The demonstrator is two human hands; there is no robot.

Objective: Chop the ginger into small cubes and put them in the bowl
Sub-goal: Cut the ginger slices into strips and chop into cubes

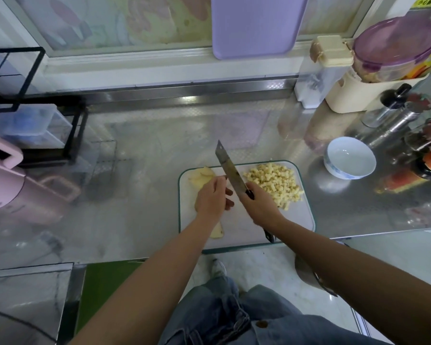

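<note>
left hand (213, 196): curled fingers hold ginger slices (201, 176) | right hand (258, 204): grips knife (228, 165) (blade between slices and cubes) | ginger cubes (274, 181): piled on cutting board (294, 217) | bowl (350, 158): beside board

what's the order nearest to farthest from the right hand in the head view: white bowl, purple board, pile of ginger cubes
1. pile of ginger cubes, on the cutting board right beside the right hand.
2. white bowl, on the counter to the right.
3. purple board, leaning at the far back.
</note>
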